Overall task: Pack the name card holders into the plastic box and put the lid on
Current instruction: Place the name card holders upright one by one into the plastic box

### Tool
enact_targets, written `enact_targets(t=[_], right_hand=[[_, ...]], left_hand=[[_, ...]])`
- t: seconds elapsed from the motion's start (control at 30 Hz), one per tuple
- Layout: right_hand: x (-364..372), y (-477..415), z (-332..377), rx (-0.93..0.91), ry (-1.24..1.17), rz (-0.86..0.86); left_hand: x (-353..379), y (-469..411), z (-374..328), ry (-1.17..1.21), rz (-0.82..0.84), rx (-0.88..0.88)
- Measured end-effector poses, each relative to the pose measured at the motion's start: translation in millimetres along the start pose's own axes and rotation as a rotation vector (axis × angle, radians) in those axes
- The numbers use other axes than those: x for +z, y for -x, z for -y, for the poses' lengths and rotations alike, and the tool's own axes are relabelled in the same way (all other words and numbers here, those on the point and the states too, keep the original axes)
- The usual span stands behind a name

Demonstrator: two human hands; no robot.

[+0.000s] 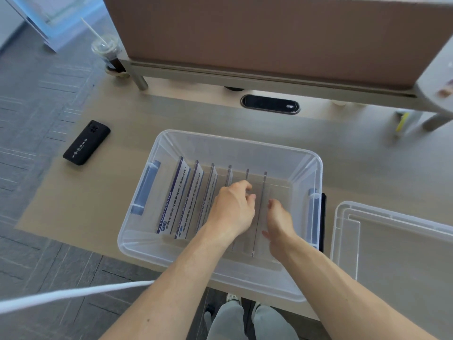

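1. Beige tabletop (pixel 98 192) fills most of the view, with a brown partition panel (pixel 269 33) along its far edge, grey carpet to the left, an iced drink cup (pixel 107 51) at the far corner and a black phone (pixel 87 142) lying flat well apart from the work.
2. Near the front edge stands the clear plastic box (pixel 220 146), open, its blue side latches (pixel 145 187) hanging down.
3. Inside it, the name card holders (pixel 186 200) stand on edge in a row; the left ones show printed cards, the right ones look clear.
4. Both hands are down in the box. The left hand (pixel 232 207) has fingers curled at the top edge of one holder, and this grip seems to pinch it lightly, though the contact is partly hidden.
5. The right hand (pixel 279 222) sits just beside the rightmost holder (pixel 261 209), fingers loosely spread, grasping nothing that I can see.
6. The step in hand looks like spacing or straightening the last holders; no loose holders show on the tabletop.
7. The lid (pixel 392 241) lies upturned on the tabletop just right of the box.
8. Next, I judge, both hands must withdraw, flip the lid, seat it squarely and snap the latches.
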State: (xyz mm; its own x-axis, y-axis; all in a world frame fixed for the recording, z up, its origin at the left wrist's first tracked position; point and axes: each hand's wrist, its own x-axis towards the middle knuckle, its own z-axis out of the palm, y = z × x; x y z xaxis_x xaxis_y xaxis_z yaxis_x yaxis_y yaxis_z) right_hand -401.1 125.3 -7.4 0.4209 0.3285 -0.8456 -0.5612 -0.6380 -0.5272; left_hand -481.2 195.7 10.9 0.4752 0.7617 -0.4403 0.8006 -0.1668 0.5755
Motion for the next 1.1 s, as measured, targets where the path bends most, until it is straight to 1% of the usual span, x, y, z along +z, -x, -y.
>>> enact_targets(t=[0.17, 0.27, 0.33, 0.37, 0.4, 0.5, 0.63, 1.1], right_hand=[[-3.1, 26.4, 16.7, -0.043, 0.009, 0.040], [-6.3, 42.6, 25.6, -0.078, 0.050, 0.043], [-8.1, 43.3, 27.1, -0.102, 0.108, 0.035], [-8.4, 41.6, 26.5, -0.108, 0.143, 0.030], [-7.8, 40.2, 24.7, -0.108, 0.176, 0.028], [-5.1, 35.2, 14.0, -0.100, 0.223, 0.024], [-2.7, 28.2, 1.5, -0.105, 0.265, 0.017], [-0.1, 13.1, -8.2, -0.138, 0.301, -0.011]], left_hand=[[-18.2, 8.8, -0.3, -0.002, 0.007, 0.030], [-39.1, 11.5, 7.9, -0.018, -0.080, 0.024], [-54.2, 8.6, 23.0, -0.127, -0.169, 0.013], [-60.7, 6.2, 31.9, -0.206, -0.189, -0.004], [-65.4, 4.1, 40.6, -0.279, -0.178, -0.036], [-67.1, 2.4, 52.6, -0.418, -0.073, -0.098], [-56.0, -1.3, 57.2, -0.480, -0.023, -0.090], [-46.9, -10.4, 68.1, -0.429, -0.066, -0.078]])
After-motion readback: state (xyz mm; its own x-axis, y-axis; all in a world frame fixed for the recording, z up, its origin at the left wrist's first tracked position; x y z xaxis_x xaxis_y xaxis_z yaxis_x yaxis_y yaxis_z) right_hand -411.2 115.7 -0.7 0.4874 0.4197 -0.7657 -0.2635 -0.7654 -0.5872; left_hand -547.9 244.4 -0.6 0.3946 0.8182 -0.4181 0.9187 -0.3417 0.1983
